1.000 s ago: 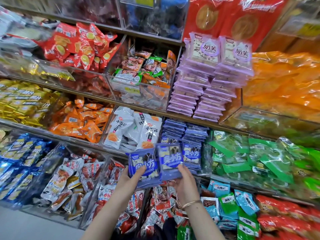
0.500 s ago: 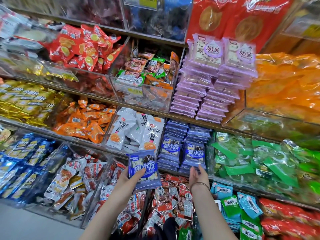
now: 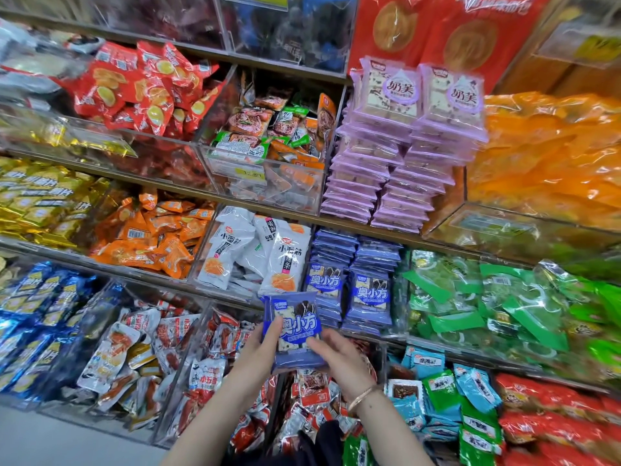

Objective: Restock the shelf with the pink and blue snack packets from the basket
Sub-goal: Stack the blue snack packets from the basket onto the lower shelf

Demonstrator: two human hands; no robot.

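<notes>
At 6 o'clock: one left hand (image 3: 257,353), one right hand (image 3: 339,359), one blue snack packet (image 3: 294,331), one bracelet (image 3: 361,396). At 5 o'clock: two blue packet stacks (image 3: 369,294). At 1 o'clock: two pink packet stacks (image 3: 386,163).

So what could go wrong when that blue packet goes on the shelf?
The blue packet is held in the left hand and right hand, near the blue stacks. Packets stand upright at their front; pushing another in might knock them down. The pink stacks above are tall and uneven, so a bump could topple them.
</notes>
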